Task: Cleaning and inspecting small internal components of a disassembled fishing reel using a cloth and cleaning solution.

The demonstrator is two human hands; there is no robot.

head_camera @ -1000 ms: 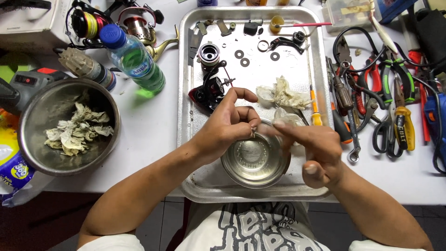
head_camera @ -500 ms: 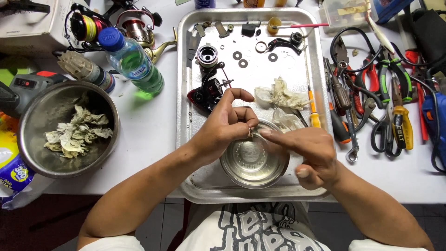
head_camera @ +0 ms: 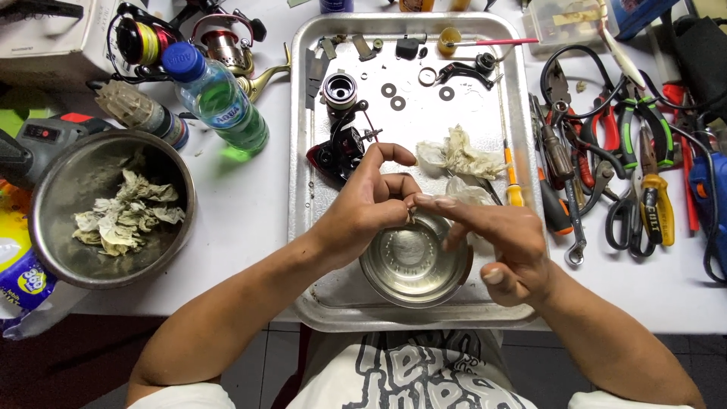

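While both hands met over a small steel bowl (head_camera: 415,261) on a metal tray (head_camera: 299,151), the left hand (head_camera: 363,208) pinched a tiny metal part (head_camera: 410,218) between thumb and fingertips. The right hand (head_camera: 496,242) touched it with extended fingers, the others curled loosely. Dismantled fishing-reel pieces (head_camera: 338,148), washers (head_camera: 394,95) and a crumpled tissue (head_camera: 462,155) lay beyond. Greasy fingertips could probably let the part slip into the bowl or among loose pieces.

Both forearms bare, angled inward from lower corners. Left hand (head_camera: 369,206) curled, thumb arched up, fingertips pinched together. Right hand (head_camera: 500,238) palm down, index finger stretched left, tip meeting left fingertips; other fingers bent, thumb tucked low.
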